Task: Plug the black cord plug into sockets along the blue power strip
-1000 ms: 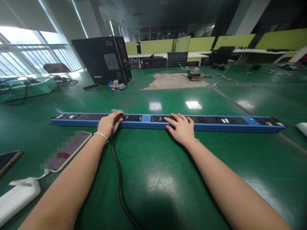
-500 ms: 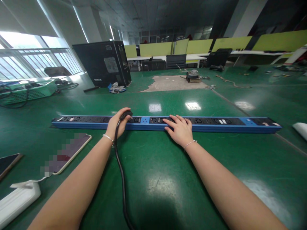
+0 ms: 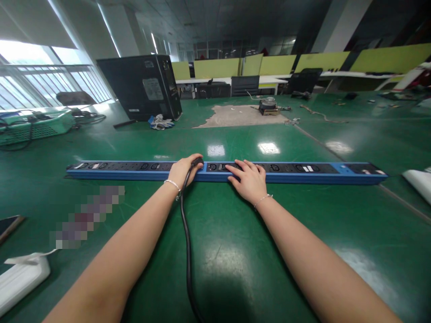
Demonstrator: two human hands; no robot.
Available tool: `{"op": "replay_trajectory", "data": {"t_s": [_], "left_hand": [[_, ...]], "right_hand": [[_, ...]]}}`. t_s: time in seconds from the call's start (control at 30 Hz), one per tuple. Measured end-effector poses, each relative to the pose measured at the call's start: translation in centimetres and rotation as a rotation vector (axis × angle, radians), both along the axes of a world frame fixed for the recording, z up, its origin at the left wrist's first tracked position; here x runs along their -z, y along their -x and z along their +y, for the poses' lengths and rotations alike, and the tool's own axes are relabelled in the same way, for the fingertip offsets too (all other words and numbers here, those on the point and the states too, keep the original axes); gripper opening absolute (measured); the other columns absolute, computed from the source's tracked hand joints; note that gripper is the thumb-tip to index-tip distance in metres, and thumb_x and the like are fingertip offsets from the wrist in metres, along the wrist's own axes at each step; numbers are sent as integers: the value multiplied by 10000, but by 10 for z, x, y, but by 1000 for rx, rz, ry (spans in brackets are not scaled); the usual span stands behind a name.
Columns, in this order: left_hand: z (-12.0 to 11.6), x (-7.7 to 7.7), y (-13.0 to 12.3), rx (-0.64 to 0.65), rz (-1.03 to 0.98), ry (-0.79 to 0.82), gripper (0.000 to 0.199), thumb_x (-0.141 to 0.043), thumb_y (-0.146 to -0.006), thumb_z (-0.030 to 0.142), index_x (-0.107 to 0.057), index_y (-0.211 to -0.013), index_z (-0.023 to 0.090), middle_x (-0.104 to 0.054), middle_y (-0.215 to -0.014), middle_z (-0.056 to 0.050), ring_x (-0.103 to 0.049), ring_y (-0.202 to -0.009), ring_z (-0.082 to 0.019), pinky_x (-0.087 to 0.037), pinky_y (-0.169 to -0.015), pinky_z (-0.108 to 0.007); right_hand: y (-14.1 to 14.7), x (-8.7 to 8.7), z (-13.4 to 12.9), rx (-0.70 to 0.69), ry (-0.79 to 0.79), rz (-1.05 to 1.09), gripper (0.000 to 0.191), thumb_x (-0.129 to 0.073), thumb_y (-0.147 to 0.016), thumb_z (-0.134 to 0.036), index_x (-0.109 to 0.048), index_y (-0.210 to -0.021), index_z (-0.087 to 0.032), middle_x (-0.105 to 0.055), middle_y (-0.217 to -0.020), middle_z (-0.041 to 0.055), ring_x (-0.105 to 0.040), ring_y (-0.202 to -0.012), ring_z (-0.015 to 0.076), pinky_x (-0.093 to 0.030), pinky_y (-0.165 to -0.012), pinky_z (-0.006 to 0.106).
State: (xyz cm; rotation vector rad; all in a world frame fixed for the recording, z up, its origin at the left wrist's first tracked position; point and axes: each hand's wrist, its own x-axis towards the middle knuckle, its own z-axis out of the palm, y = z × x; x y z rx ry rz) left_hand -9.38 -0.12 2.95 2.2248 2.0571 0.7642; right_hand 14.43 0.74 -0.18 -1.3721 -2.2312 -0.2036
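Note:
A long blue power strip (image 3: 161, 176) with a black socket face lies across the green table, left to right. My left hand (image 3: 183, 171) is closed round a black power plug (image 3: 198, 161) over the strip, just left of its middle. From the plug a black cable (image 3: 187, 242) runs down toward me. Whether the plug's pins touch a socket is hidden by my fingers. Right of the middle, my right hand (image 3: 249, 180) lies spread over the strip, fingertips on the socket face, holding nothing.
A black computer case (image 3: 138, 87) stands at the back left, with gloves (image 3: 160, 122) beside it. At the left are a green basket (image 3: 50, 125) of cables, a pixelated phone (image 3: 89, 217) and a white power strip (image 3: 25, 280). A round device (image 3: 268, 105) sits farther back.
My left hand has moved right along the strip with the plug and its cable. My right hand stays on the strip in nearly the same place. The view has shifted slightly.

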Motion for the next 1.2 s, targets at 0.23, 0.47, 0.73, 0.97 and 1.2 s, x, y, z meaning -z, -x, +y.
{"op": "replay_trajectory", "data": {"t_s": [0.23,0.47,0.73,0.97,1.2], "left_hand": [[-9,-3,-7,27,66,-46,326,-457,-875,391,-566,-1167,294,-676,-1096,-18,-626,-995,-225,-460,-851,-318],[-14,2,-12,61,148,-109,334,-423,-893,391,-551,-1183,285,-650,-1152,-25,-600,-1034,-215,-416,-887,-338],[-18,9,-12,22,106,-138,332,-435,-892,401,-542,-1188,296,-627,-1129,-32,-559,-1051,-204,-388,-914,-339],[-15,18,-12,13,82,-169,328,-418,-900,400,-538,-1191,310,-631,-1149,-24,-548,-1086,-205,-346,-969,-376],[-9,27,-10,-18,44,-202,310,-443,-891,385,-558,-1172,323,-655,-1146,-12,-569,-1073,-216,-283,-1011,-435]], "right_hand": [[0,0,1,1,3,5,347,-495,-870,-432,-572,-1208,-418,-509,-1350,-8,-384,-1250,249,-234,-989,479],[2,0,0,15,7,-14,366,-486,-871,-428,-558,-1228,-403,-500,-1362,-6,-382,-1258,259,-235,-995,489],[-8,-4,5,-11,52,-18,572,-511,-842,-391,-408,-1372,-204,-485,-1374,84,-402,-1263,246,-298,-995,429],[-26,-6,12,94,61,10,607,-533,-791,-546,-517,-1272,-175,-501,-1352,117,-410,-1253,282,-275,-1004,466],[-24,-6,12,100,61,21,606,-553,-782,-540,-527,-1257,-165,-514,-1341,106,-418,-1245,277,-272,-1002,459]]}}
